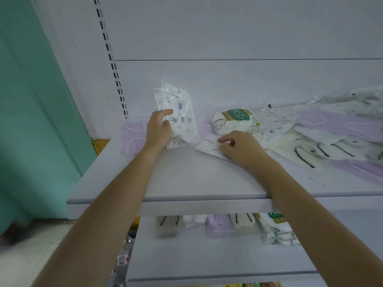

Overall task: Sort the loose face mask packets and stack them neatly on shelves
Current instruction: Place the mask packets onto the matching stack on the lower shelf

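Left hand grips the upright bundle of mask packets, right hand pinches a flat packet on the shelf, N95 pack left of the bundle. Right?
One error: head view shows the N95 pack right of the bundle, beyond the right hand. The left hand gripping the bundle and right hand pinching the flat packet both hold.

Dim, flat, bluish light: no hard shadows, just soft shade beneath the shelf (186,201) edge, below the fingers. The clear patterned mask packet (180,112) above the left hand (158,131) fingertips glints faintly. Wide-angle bowing toward the edges — far left of the fingers, the floor (31,255) is smeared.
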A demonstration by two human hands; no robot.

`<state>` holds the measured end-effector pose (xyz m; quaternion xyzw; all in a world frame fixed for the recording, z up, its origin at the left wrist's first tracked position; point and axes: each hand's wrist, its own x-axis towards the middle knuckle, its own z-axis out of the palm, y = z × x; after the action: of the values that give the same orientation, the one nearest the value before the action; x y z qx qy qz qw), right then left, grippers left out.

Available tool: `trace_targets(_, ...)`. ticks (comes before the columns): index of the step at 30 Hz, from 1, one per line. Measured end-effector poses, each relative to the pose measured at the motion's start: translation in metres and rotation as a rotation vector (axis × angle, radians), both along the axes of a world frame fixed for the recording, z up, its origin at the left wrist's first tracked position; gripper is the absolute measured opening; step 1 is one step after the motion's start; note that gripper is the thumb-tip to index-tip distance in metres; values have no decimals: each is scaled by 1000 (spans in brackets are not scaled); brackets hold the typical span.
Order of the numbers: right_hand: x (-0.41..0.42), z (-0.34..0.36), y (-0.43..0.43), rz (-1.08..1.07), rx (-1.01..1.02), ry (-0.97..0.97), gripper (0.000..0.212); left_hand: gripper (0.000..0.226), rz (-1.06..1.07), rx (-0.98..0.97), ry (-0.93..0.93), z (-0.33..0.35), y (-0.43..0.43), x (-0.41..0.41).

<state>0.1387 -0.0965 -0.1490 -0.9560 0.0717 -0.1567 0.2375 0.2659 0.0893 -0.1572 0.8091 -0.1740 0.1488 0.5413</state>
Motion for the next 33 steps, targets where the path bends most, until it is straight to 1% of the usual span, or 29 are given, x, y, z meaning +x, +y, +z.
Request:
trace_targets(1,0,0,1,28,32,-10,32,43,1,0,-6,-1,0,1)
trace_targets(2,1,-1,0,28,-7,-3,35,43,3,-2,-11,-2,0,2)
trace_targets(4,2,-4,-3,-37,-163,76,42,42,7,-12,-22,-3,-1,2)
trace_targets(5,2,-3,-4,-77,-207,121,46,42,5,-21,-25,-2,-2,1)
trace_targets(7,2,-2,-6,-113,-217,146,52,44,-4,-43,-30,0,-1,-2)
trace_targets(9,2,-1,-6,-92,-192,101,52,49,-2,-56,-68,3,0,-5)
trace_targets(11,2,0,-4,-48,-50,5,48,53,27,-43,-132,4,1,-9)
trace_targets(13,2,3,-1,-6,178,-101,44,55,58,-41,-182,6,2,-13)
trace_targets(15,2,7,2,27,360,-235,43,56,59,-41,-184,10,4,-17)
trace_targets(18,2,17,3,19,559,-440,50,54,-33,-10,-161,23,3,-26)
trace_targets(20,1,26,6,-17,700,-484,60,49,-146,-4,-139,34,0,-39)
trace_targets(21,1,30,9,-34,750,-490,64,43,-213,-28,-116,37,-1,-48)
trace_targets(23,-3,39,21,-81,789,-503,68,29,-338,-117,-29,37,0,-72)
trace_targets(24,-7,41,29,-93,777,-518,69,25,-382,-159,0,33,3,-85)
trace_targets(25,-13,41,39,-90,737,-533,69,24,-406,-185,-8,28,6,-98)
trace_targets(27,-30,32,61,-51,605,-540,69,35,-399,-199,-89,15,18,-125)
trace_targets(29,-53,13,84,28,514,-543,68,56,-401,-240,-116,1,33,-151)
trace_targets(31,-80,-8,102,107,527,-557,69,79,-462,-309,-90,-12,54,-174)
trace_targets(32,-92,-19,109,143,539,-570,70,84,-504,-340,-52,-19,65,-183)
trace_targets(33,-105,-30,115,184,535,-585,71,83,-547,-353,-2,-27,76,-190)
